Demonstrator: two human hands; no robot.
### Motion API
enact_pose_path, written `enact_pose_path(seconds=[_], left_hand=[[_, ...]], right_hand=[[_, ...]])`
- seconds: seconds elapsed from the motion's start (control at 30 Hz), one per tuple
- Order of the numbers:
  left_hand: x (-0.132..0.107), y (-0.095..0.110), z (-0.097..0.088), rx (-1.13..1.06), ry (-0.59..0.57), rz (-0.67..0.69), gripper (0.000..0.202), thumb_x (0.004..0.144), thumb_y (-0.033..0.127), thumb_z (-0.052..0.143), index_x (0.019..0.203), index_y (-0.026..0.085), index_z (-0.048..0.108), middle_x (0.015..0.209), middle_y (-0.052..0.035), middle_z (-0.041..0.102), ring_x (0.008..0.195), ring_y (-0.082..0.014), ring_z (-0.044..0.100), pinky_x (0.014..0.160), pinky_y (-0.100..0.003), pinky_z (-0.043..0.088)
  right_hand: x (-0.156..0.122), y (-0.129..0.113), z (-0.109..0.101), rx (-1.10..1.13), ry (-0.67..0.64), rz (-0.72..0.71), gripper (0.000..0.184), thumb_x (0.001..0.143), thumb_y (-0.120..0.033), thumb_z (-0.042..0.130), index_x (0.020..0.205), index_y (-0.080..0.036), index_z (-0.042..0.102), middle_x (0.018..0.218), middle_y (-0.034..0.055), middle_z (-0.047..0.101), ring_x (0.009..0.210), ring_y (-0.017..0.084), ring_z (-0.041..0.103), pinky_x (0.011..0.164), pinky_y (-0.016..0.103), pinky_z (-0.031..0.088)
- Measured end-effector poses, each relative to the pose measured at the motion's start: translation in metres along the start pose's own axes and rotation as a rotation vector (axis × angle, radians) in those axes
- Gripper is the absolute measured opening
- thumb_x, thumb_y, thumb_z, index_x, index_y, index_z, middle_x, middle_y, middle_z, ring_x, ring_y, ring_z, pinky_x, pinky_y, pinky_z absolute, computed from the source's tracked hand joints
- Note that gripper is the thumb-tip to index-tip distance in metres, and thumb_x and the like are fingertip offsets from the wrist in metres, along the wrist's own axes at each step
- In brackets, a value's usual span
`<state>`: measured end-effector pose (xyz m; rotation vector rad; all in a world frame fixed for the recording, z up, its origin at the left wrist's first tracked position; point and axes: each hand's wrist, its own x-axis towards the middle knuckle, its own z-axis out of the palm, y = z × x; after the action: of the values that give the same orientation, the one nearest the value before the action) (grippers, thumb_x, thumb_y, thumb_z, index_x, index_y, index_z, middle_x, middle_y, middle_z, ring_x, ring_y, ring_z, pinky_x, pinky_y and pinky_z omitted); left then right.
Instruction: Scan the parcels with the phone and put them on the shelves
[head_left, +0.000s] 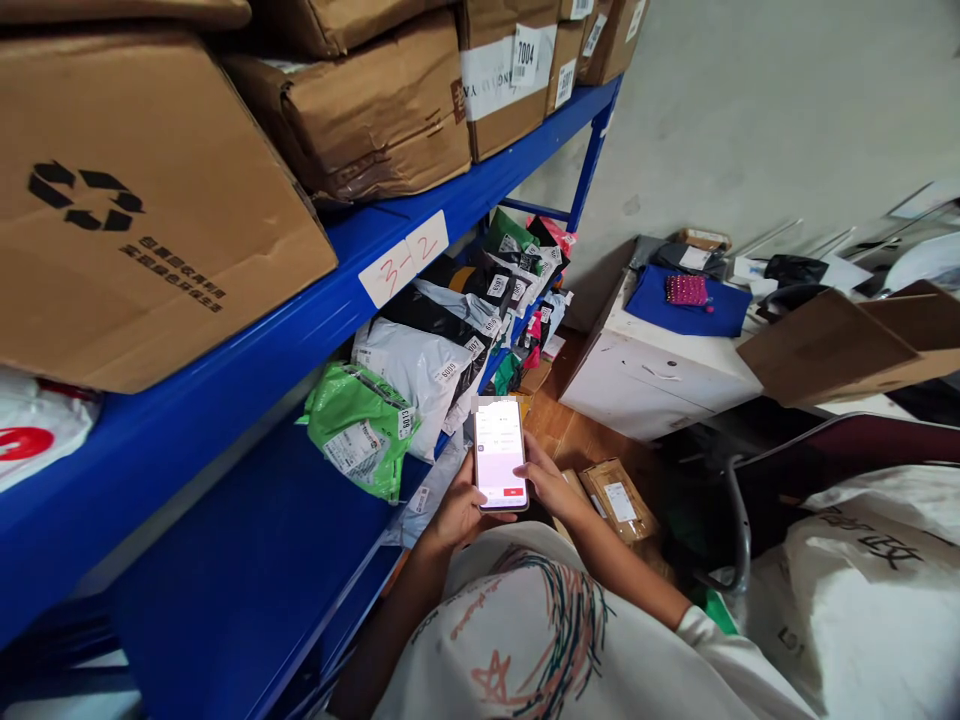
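Note:
A smartphone (499, 453) with a lit white and pink screen is held upright low in the middle of the view. My left hand (456, 512) cups its lower left edge, fingers wrapped round it. My right hand (550, 482) grips its right side, thumb near the screen. Just left of the phone lies a green plastic parcel (361, 425) with a white label, on the blue shelf (247, 540). Behind it a row of grey, black and white labelled parcels (427, 365) leans along the shelf.
Cardboard boxes (135, 200) fill the upper shelf marked "3-2" (403, 258). A small brown parcel (619, 500) lies on the floor to the right. A white cabinet (660, 375) with a blue cloth, an open carton (847, 345) and large white sacks (870, 590) stand at right.

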<state>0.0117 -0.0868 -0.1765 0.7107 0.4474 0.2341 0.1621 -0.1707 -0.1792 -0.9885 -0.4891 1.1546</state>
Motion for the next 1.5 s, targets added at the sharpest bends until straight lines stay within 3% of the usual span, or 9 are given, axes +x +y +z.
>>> enact_pose_path(seconds=[0.3,0.47,0.57,0.67,0.77,0.9,1.1,1.23,1.5], left_hand=[[-0.003,-0.010,-0.003,-0.087,-0.034,-0.014,0.097,0.066,0.018,0.051,0.153,0.037,0.012,0.150,-0.0084,0.042,0.114,-0.0324,0.061,0.077,-0.048,0.059],[-0.003,-0.015,-0.011,0.082,0.056,-0.075,0.073,0.077,0.035,0.051,0.147,0.027,0.034,0.140,-0.0098,0.053,0.117,-0.0316,0.058,0.085,-0.046,0.055],[-0.005,-0.012,-0.040,0.544,0.398,-0.013,0.059,0.080,0.050,0.050,0.132,0.021,0.053,0.125,-0.0115,0.061,0.107,-0.0294,0.061,0.078,-0.041,0.054],[-0.015,-0.013,-0.088,0.920,0.854,0.180,0.053,0.078,0.050,0.053,0.121,0.019,0.056,0.106,-0.0082,0.060,0.097,-0.0260,0.057,0.083,-0.041,0.049],[-0.030,-0.027,-0.137,1.306,1.026,0.382,0.042,0.076,0.046,0.055,0.106,0.016,0.061,0.086,-0.0045,0.055,0.083,-0.0235,0.053,0.083,-0.041,0.046],[-0.038,-0.059,-0.161,1.530,0.921,0.542,0.035,0.082,0.044,0.055,0.104,0.017,0.061,0.085,-0.0046,0.053,0.081,-0.0224,0.052,0.082,-0.039,0.046],[-0.006,-0.101,-0.132,1.415,0.625,0.384,0.028,0.086,0.034,0.049,0.109,0.019,0.059,0.092,-0.0054,0.053,0.085,-0.0203,0.055,0.074,-0.032,0.050],[0.010,-0.118,-0.130,1.417,0.513,0.326,0.029,0.087,0.027,0.047,0.113,0.020,0.059,0.100,-0.0069,0.054,0.088,-0.0182,0.059,0.077,-0.031,0.053],[0.020,-0.127,-0.149,1.549,0.535,0.220,0.041,0.084,0.019,0.049,0.125,0.017,0.050,0.112,-0.0113,0.053,0.104,-0.0241,0.060,0.097,-0.044,0.050]], right_hand=[[0.000,0.004,0.009,0.043,0.121,0.008,0.032,0.081,-0.035,0.066,0.110,-0.025,0.057,0.094,-0.0007,0.073,0.073,0.019,0.066,0.061,0.027,0.049],[-0.016,0.020,0.004,0.133,0.156,0.017,0.053,0.058,-0.020,0.081,0.105,-0.027,0.057,0.093,-0.0028,0.073,0.079,0.020,0.066,0.068,0.028,0.050],[-0.042,0.033,-0.003,0.216,0.157,0.058,0.066,0.047,-0.012,0.082,0.107,-0.025,0.058,0.095,-0.0018,0.073,0.084,0.022,0.067,0.072,0.030,0.051],[-0.076,0.044,-0.015,0.300,0.211,0.108,0.057,0.054,-0.017,0.078,0.108,-0.024,0.060,0.091,0.0005,0.074,0.079,0.024,0.069,0.068,0.032,0.052],[-0.118,0.050,-0.034,0.357,0.356,0.102,0.049,0.064,-0.026,0.073,0.111,-0.024,0.061,0.097,0.0033,0.075,0.086,0.028,0.071,0.073,0.038,0.054],[-0.175,0.044,-0.064,0.369,0.637,0.041,0.038,0.076,-0.044,0.067,0.110,-0.027,0.065,0.104,0.0053,0.076,0.105,0.033,0.067,0.085,0.045,0.053],[-0.215,0.025,-0.095,0.374,0.928,0.032,0.032,0.076,-0.052,0.069,0.098,-0.029,0.068,0.099,0.0019,0.079,0.103,0.032,0.070,0.089,0.045,0.055],[-0.191,0.018,-0.096,0.370,0.908,0.080,0.033,0.074,-0.045,0.072,0.100,-0.024,0.067,0.087,0.0020,0.080,0.086,0.030,0.075,0.083,0.046,0.057],[-0.120,0.039,-0.074,0.374,0.655,0.220,0.040,0.071,-0.039,0.073,0.106,-0.020,0.068,0.091,0.0063,0.079,0.090,0.034,0.074,0.078,0.046,0.057]])
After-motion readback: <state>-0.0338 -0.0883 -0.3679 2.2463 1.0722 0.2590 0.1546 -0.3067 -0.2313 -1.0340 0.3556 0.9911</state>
